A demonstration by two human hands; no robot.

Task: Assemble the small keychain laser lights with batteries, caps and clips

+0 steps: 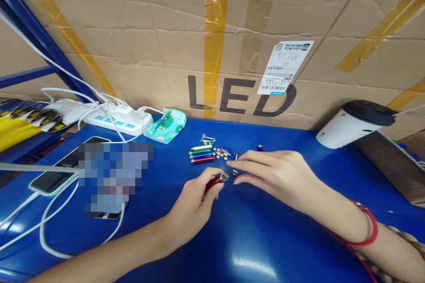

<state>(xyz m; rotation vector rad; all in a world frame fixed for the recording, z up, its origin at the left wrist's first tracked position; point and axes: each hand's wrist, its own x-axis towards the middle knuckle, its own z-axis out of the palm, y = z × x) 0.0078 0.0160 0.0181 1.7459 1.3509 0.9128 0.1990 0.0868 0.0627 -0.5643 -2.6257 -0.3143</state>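
Left hand (194, 196) snug around red tube (214, 182), right hand (282, 177) loosely spread beside small disc (234, 172)

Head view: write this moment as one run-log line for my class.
left hand: holds red tube | right hand: at small dark piece, grip unclear | blue table: four tubes, silver discs

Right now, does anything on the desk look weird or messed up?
Yes: white cables tangle over the power strip, and a blocky blur covers part of the phone. The cup looks tilted, maybe just the lens. The four tubes lie neatly side by side.
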